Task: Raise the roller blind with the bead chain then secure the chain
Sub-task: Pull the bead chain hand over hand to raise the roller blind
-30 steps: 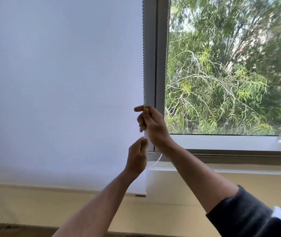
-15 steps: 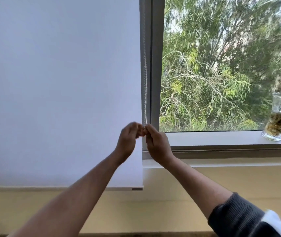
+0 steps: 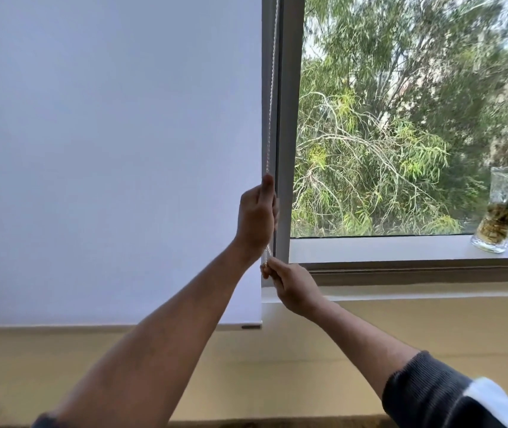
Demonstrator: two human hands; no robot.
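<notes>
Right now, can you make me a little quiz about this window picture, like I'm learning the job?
1. True or false: the roller blind is already fully up.
2. Which hand grips the bead chain higher? A) left hand B) right hand
3. Fill in: the glass stands on the window ____.

Key: 1 false, it hangs down past the sill. 2 A. 3 sill.

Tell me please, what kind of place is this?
Probably a room indoors, at a window. A white roller blind with a bead chain covers one pane, and a glass stands on the sill, trees outside.
</notes>
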